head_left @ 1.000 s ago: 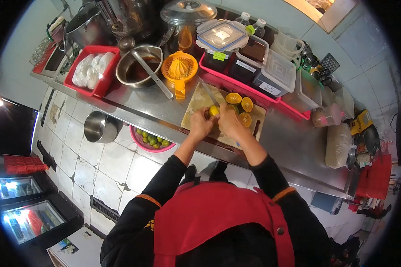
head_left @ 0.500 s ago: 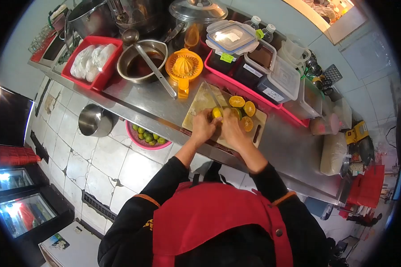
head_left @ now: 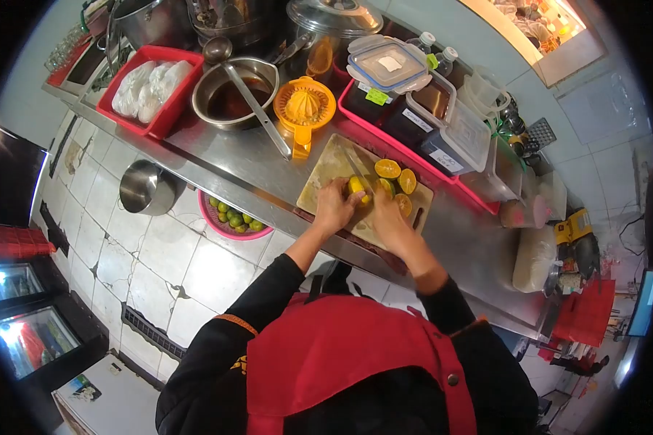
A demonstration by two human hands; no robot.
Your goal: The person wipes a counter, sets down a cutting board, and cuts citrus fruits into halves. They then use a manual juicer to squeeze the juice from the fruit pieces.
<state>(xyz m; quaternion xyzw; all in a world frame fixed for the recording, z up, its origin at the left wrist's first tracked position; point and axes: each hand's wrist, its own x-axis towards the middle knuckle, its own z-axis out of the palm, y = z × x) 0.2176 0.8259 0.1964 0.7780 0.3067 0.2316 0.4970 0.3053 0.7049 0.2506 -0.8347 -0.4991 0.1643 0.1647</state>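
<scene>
My left hand (head_left: 335, 205) is closed on a yellow-orange citrus fruit (head_left: 357, 186) over the wooden cutting board (head_left: 318, 177). Beside it, my right hand (head_left: 388, 217) grips a knife (head_left: 357, 161), its handle hidden in the fingers and its blade pointing away from me next to the fruit. Cut citrus halves (head_left: 387, 168) lie on the board just beyond my right hand, orange flesh showing. An orange juicer (head_left: 302, 109) stands at the back left of the board.
A steel bowl (head_left: 228, 101) of dark liquid has a ladle (head_left: 257, 109) across it. Left of it sits a red tray (head_left: 152, 129) with white bags. Lidded containers fill a pink tray (head_left: 413, 150). Below the counter are a pink basket (head_left: 228, 230) of green citrus and a steel pot (head_left: 146, 188).
The citrus in my left hand shows more of its yellow side. My right hand has shifted slightly toward me, and the whole view has tilted a little.
</scene>
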